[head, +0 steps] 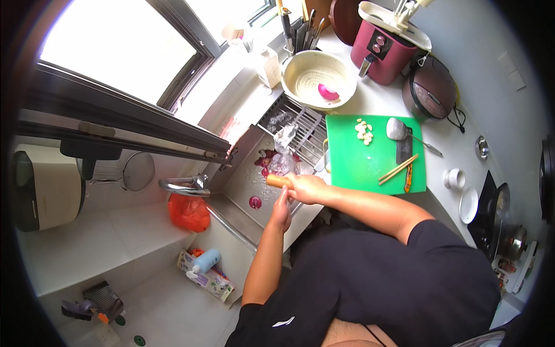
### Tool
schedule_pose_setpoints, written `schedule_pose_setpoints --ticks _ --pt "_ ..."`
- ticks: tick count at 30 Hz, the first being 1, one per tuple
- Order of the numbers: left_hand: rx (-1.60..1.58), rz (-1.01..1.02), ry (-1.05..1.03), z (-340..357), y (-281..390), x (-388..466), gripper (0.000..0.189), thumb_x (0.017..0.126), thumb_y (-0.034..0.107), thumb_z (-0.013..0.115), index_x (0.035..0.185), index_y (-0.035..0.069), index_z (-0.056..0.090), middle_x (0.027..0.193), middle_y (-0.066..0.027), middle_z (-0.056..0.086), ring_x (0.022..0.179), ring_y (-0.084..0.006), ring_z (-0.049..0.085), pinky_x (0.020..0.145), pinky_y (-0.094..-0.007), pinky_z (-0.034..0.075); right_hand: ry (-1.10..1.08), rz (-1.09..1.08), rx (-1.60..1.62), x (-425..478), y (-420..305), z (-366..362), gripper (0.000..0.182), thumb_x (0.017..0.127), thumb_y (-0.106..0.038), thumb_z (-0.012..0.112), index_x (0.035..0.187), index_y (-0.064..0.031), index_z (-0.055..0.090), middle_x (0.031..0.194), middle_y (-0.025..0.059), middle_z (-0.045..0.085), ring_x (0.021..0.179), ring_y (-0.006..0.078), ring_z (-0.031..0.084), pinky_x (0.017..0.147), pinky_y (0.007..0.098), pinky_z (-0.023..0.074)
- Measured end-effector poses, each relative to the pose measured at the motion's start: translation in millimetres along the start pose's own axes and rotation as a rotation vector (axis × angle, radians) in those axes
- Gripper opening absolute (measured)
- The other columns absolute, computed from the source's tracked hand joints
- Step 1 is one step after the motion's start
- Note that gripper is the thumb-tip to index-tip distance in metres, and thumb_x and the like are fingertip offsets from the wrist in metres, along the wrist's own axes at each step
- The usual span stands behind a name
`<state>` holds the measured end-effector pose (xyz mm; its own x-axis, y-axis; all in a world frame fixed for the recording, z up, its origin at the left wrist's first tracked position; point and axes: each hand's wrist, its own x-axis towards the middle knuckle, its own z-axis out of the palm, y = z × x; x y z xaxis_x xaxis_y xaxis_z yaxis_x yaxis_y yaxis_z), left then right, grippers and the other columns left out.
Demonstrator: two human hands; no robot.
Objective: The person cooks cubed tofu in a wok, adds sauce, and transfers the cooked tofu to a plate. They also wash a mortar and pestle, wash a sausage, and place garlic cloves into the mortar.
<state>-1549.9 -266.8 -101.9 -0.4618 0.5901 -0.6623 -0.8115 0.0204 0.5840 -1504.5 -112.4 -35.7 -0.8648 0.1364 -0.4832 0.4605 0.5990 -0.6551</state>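
Observation:
My right hand is closed around an orange-brown cylindrical piece, whose blunt end sticks out to the left. It may be a carrot, but I cannot tell for certain. My left hand is just below, its thumb raised against the piece and the right hand; its other fingers are hidden. Both hands are over the near side of the metal sink. Dark red onion skins lie in it beside a clear plastic bag, and a round purple-red piece rests on its floor.
A green cutting board holds garlic cloves, a spatula, a knife and chopsticks. Behind it, a cream colander contains a red onion piece. The faucet and red plastic bag are at left.

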Motion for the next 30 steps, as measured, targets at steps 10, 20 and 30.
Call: schedule_pose_setpoints --ticks 10,20,30 --pt "0.702 0.881 -0.071 73 221 -181 0.045 0.090 0.017 0.078 0.129 0.005 0.060 0.132 -0.0128 0.059 0.111 -0.0198 0.064 0.093 -0.0338 0.052 -0.184 -0.682 0.455 -118 -162 -245 0.066 0.097 -0.030 0.068 0.153 -0.0046 0.044 0.140 0.0166 0.060 0.129 0.0256 0.058 0.107 0.0383 0.0471" --pt "0.705 -0.067 0.345 -34 68 -6 0.023 0.099 0.027 0.068 0.108 0.008 0.058 0.087 -0.0035 0.062 0.074 -0.0179 0.063 0.078 -0.0377 0.054 -0.226 0.010 0.909 51 7 -18 0.076 0.100 -0.054 0.047 0.160 -0.0100 0.029 0.153 0.0287 0.043 0.143 0.0401 0.043 0.115 0.0516 0.0374" --pt "0.490 0.570 -0.290 50 175 -115 0.062 0.107 0.022 0.050 0.158 -0.002 0.025 0.160 -0.0136 0.035 0.147 -0.0264 0.036 0.123 -0.0428 0.024 0.101 -0.437 0.080 -74 -116 -126 0.040 0.099 -0.039 0.061 0.118 -0.0053 0.056 0.091 0.0198 0.069 0.086 0.0346 0.071 0.077 0.0465 0.0539"
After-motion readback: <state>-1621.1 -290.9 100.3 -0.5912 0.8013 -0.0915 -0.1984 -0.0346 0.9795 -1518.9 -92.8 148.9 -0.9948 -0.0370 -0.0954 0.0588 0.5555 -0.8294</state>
